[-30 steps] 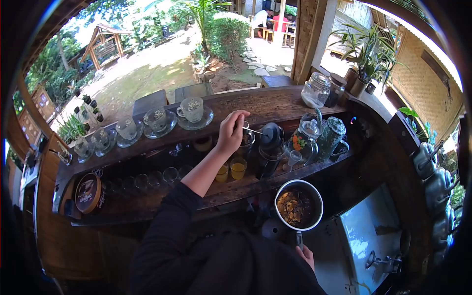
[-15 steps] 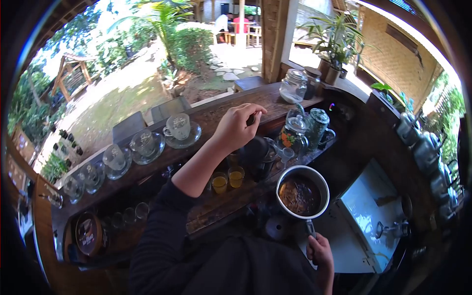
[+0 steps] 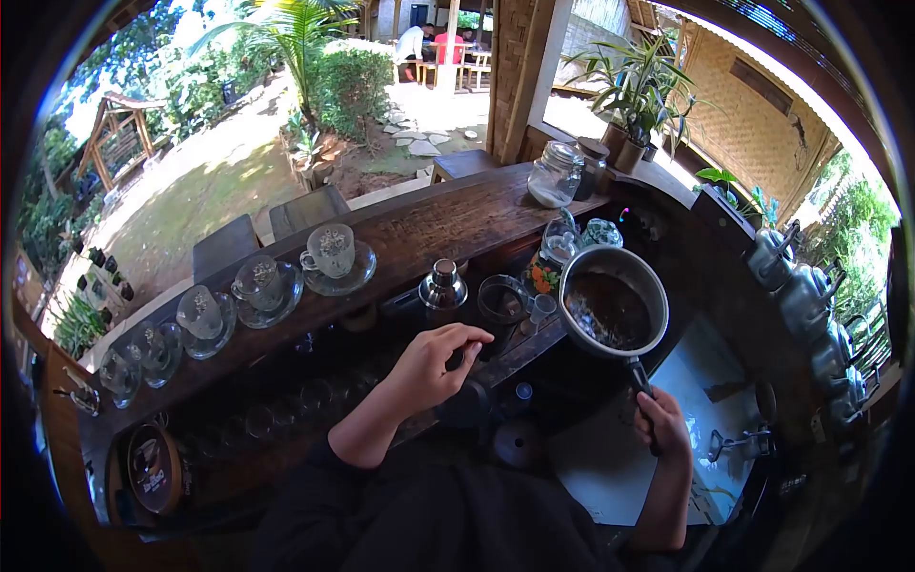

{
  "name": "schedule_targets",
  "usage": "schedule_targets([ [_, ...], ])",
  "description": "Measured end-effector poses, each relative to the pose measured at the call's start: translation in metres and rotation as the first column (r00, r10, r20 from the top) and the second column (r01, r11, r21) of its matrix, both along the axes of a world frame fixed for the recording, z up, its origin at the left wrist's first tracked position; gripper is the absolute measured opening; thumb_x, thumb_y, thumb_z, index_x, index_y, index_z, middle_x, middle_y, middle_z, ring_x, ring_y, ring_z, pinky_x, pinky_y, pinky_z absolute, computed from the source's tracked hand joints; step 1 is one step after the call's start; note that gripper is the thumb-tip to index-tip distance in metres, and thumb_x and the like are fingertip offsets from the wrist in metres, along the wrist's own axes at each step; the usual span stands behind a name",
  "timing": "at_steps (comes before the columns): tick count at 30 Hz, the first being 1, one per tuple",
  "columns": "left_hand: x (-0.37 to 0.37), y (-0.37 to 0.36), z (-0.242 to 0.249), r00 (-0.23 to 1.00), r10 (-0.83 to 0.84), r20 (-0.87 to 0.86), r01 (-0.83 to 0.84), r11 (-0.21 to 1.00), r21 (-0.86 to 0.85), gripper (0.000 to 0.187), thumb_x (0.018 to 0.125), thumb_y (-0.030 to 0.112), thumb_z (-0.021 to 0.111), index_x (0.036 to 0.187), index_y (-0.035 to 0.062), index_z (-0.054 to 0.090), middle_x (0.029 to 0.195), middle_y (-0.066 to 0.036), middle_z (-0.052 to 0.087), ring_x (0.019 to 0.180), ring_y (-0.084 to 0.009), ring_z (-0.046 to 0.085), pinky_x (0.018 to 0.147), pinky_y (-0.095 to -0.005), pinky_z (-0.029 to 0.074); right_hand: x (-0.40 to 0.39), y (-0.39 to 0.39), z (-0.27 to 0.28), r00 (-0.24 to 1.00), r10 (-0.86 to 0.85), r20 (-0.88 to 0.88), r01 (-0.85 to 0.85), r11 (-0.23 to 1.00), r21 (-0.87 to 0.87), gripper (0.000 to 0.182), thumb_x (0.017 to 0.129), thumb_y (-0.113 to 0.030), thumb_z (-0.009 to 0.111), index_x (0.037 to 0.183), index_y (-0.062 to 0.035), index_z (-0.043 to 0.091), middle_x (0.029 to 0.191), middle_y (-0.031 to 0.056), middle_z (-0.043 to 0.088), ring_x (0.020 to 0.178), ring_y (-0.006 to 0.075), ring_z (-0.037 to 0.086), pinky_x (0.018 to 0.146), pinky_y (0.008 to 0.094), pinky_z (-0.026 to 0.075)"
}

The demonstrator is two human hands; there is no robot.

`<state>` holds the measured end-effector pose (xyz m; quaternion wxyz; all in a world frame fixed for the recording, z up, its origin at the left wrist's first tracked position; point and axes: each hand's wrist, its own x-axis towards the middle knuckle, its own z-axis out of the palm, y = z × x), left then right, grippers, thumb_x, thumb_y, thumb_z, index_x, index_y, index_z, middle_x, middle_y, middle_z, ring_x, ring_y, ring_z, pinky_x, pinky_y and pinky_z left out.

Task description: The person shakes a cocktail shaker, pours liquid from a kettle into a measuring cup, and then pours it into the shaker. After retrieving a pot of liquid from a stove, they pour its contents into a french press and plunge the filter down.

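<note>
Table point(image 3: 457, 214), saucepan point(image 3: 651, 286) held up beside its near edge.
Saucepan: dark contents point(image 3: 607, 310) with lighter bits; right grip point(image 3: 662, 419) closed round the handle point(image 3: 637, 372). Lidded jar point(image 3: 556, 172): white contents point(image 3: 550, 194) low down. Left grip point(image 3: 429, 370): fingers curled, near an open glass vessel point(image 3: 488, 299); cannot tell whether it pinches anything. Glass vessel contents unclear. Metal shaker point(image 3: 443, 286): capped.

The left hand point(image 3: 429, 370) has dropped below the frame's centre, baring a metal shaker point(image 3: 443, 286); the pot point(image 3: 615, 303) has shifted up and right, partly covering the flowered jug point(image 3: 542, 277)
</note>
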<state>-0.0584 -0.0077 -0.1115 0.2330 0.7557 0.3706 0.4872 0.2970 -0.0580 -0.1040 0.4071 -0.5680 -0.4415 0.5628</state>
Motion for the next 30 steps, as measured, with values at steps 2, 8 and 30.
schedule_targets([
  [2, -0.002, -0.004, -0.015, 1.000, 0.004, 0.017, -0.004, 1.000, -0.030, 0.016, 0.083, 0.002, 0.055, 0.097, 0.0033, 0.062, 0.091, -0.012, 0.065, 0.081, -0.0252, 0.064, 0.066, -0.0298, 0.049, 0.000, 0.013, 0.003, 1.000, 0.010, 0.012, -0.011, 1.000, 0.006, 0.018, 0.091, -0.018, 0.050, 0.098, -0.0009, 0.051, 0.052, 0.0002, 0.043, 0.036, 0.0082, 0.039, 0.035, 0.0213, 0.031],
  [8, -0.013, -0.021, -0.024, 0.997, -0.071, -0.010, 0.069, 0.985, -0.156, 0.018, 0.083, 0.001, 0.055, 0.098, 0.0041, 0.062, 0.091, -0.010, 0.065, 0.083, -0.0239, 0.063, 0.067, -0.0298, 0.048, -0.012, 0.045, 0.008, 0.999, 0.015, -0.046, -0.014, 1.000, 0.020, 0.018, 0.091, -0.018, 0.050, 0.098, -0.0013, 0.052, 0.052, -0.0001, 0.043, 0.036, 0.0072, 0.039, 0.035, 0.0211, 0.031],
  [30, -0.037, -0.034, -0.043, 0.996, -0.002, 0.090, 0.018, 0.984, -0.176, 0.020, 0.079, -0.007, 0.054, 0.093, 0.0021, 0.064, 0.079, -0.009, 0.062, 0.073, -0.0183, 0.061, 0.067, -0.0264, 0.046, -0.039, 0.087, 0.030, 0.992, 0.096, 0.083, -0.104, 0.990, 0.097, 0.018, 0.091, -0.017, 0.050, 0.100, -0.0007, 0.051, 0.052, -0.0007, 0.043, 0.036, 0.0069, 0.039, 0.036, 0.0213, 0.033],
])
